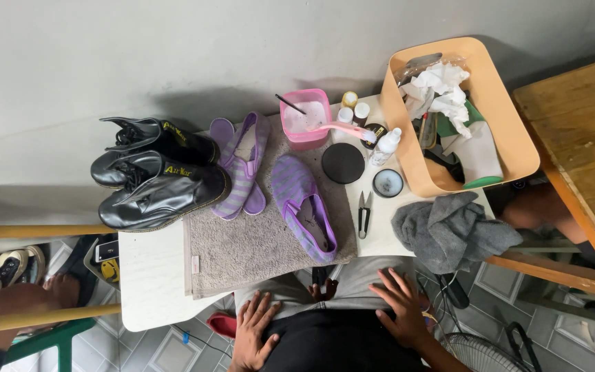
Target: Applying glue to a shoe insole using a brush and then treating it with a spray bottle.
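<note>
Hands: both rest flat on the person's lap, fingers spread, holding nothing; left hand (253,331) on the left thigh, right hand (402,310) on the right, each just short of the table (153,275) edge.
Nearest shoe: 1 purple slip-on (303,207) lies on the towel (242,251), opening up, heel toward the lap, straight ahead between the 2 hands.
Second shoe: its striped partner (246,162) sits farther back on the towel, on top of a loose purple insole (223,131), just beside the boots.
Boots: 2 black lace-up boots (156,172) at the left, toes pointing right, partly on the towel's corner.
Cleaning gear: pink tub (304,117) with a pink brush (342,129) laid across its rim, small bottles (356,110) behind, a black round lid (343,163) and an open tin (388,183) near the snips (364,213).
Rag: grey cloth (452,231) bunched at the table's right edge, close to the right hand.
Bin: orange bin (518,124) at the back right, full of tissue and bottles.
Doing it well: judged from the layout, the near slip-on is the easy first pick; steady it with the left hand inside the opening, work the brush with the right, keep it over the towel to catch drips.
Risk: reaching for the tub passes over the snips and open tin, so lift rather than drag.
</note>
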